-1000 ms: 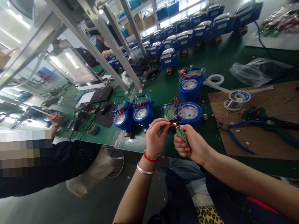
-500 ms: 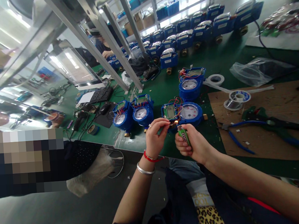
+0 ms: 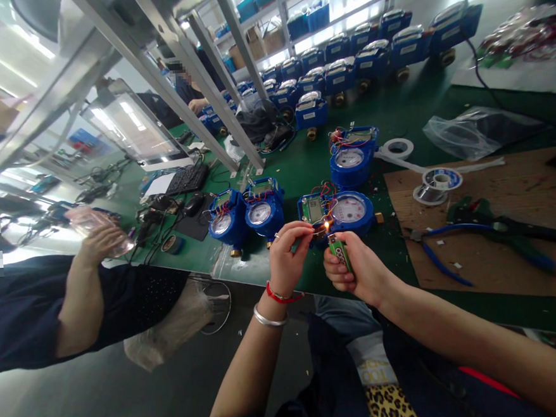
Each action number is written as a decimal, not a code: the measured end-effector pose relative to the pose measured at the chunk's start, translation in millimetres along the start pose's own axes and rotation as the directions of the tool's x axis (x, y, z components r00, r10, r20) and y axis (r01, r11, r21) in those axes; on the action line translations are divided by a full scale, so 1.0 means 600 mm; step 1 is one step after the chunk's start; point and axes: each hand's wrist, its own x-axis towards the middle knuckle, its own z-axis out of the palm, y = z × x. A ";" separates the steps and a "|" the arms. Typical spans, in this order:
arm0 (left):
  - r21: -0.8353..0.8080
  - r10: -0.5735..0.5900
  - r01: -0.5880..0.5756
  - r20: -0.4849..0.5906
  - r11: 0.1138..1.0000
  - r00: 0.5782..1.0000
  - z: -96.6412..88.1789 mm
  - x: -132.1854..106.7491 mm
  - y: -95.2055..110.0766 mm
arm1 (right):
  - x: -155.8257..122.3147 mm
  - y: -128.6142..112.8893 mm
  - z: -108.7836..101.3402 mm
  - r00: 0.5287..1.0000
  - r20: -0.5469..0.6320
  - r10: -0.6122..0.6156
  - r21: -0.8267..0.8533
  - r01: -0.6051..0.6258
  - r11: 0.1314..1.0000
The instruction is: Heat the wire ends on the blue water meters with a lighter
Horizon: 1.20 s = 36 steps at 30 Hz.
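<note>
My left hand (image 3: 288,255) is closed in a pinch on a thin wire (image 3: 319,230), its end reaching toward the flame. In my right hand (image 3: 363,271) is a green lighter (image 3: 340,255), gripped upright with its small flame (image 3: 327,226) burning at the wire. Just beyond both hands lies a blue water meter (image 3: 350,211) with its round dial and a display board (image 3: 312,210), red wires looping between them. Another opened blue meter (image 3: 349,159) stands behind it, and two more, one of them this meter (image 3: 260,212), are to the left.
On the right, a cardboard sheet (image 3: 403,225) bears a solder spool (image 3: 437,186), blue-handled cutters (image 3: 441,257) and green-handled pliers (image 3: 478,216). White tape (image 3: 397,148) lies behind. Rows of blue meters (image 3: 340,74) fill the back. At left, a co-worker's hand (image 3: 102,243) holds a pinkish clear bottle (image 3: 88,220).
The lighter's flame looks larger and brighter. My hands stay almost in place. At left, the co-worker's hand and a pinkish bottle now show. The view has shifted slightly.
</note>
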 end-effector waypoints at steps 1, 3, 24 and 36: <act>0.001 -0.002 0.002 0.001 1.000 1.000 0.000 0.000 0.000 | 0.000 -0.001 0.000 1.000 0.000 -0.002 0.003 0.002 1.000; 0.002 -0.002 0.002 0.003 1.000 1.000 -0.001 -0.001 0.000 | -0.001 -0.004 0.001 1.000 -0.003 -0.011 0.011 0.011 1.000; 0.016 0.001 -0.001 0.000 1.000 1.000 0.000 0.000 0.002 | -0.002 -0.006 0.000 1.000 -0.002 -0.010 0.008 0.010 1.000; 0.005 -0.012 0.012 0.003 1.000 1.000 0.001 -0.001 -0.001 | -0.004 0.003 0.004 1.000 -0.002 -0.019 -0.066 0.019 0.998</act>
